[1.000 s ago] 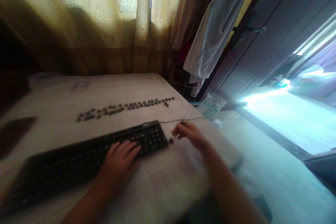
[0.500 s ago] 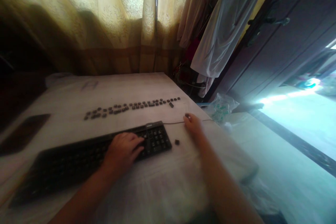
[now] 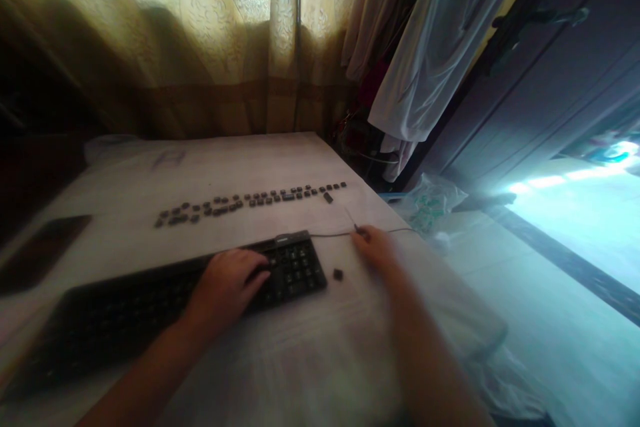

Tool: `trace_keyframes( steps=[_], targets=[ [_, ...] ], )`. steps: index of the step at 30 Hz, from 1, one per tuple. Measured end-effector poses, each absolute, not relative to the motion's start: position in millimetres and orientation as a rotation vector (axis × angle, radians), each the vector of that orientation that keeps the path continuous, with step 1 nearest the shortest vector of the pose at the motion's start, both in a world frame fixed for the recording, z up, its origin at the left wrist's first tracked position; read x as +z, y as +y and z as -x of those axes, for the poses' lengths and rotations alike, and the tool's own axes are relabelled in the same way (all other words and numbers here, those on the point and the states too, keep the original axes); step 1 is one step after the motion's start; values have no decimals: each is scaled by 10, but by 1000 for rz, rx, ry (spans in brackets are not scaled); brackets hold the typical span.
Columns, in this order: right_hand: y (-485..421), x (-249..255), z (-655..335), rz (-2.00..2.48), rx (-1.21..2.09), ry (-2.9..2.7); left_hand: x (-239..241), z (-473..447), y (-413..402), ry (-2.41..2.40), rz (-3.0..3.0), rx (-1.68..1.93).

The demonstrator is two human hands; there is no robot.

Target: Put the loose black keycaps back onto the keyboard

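Note:
A black keyboard [image 3: 160,307] lies at a slant across the near part of the table. My left hand [image 3: 227,283] rests on its right half, fingers bent over the keys and thumb close to the forefinger; the fingertips are partly hidden. To the right of the keyboard, above the table, my right hand [image 3: 375,247] is closed round a slim screwdriver [image 3: 357,229], its thin shaft pointing away from me. One loose black keycap [image 3: 338,274] lies between the keyboard's right end and my right forearm. Beyond the keyboard, several removed keycaps [image 3: 260,201] are spread in uneven rows.
The keyboard's cable [image 3: 330,235] runs right, past my right hand. A dark flat object [image 3: 45,250] lies at the table's left. Curtains [image 3: 200,47] hang behind the pale tabletop [image 3: 240,157]; a clear plastic bag [image 3: 433,200] is beside its right edge.
My right hand has moved slightly down and right, and the screwdriver's shaft shows more clearly. My left fingers have drawn back and curled a little. The view has shifted slightly.

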State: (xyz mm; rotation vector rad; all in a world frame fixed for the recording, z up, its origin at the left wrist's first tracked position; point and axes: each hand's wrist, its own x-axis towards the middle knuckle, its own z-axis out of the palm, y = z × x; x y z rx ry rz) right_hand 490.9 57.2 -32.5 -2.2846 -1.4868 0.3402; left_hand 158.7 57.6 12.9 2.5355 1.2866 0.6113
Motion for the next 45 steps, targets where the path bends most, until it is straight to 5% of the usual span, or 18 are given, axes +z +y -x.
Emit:
trace_keyframes(
  steps=[6, 15, 45],
  targets=[
    [524, -239, -4870, 2227, 36, -1520, 256, -1655, 497, 1363, -1817, 742],
    [352, 60, -4027, 1003, -113, -1871, 420, -1849, 335, 1190, -762, 684],
    [338, -59, -3818, 817, 367, -2061, 358, -1841, 430, 1293, -1361, 553]
  ],
)
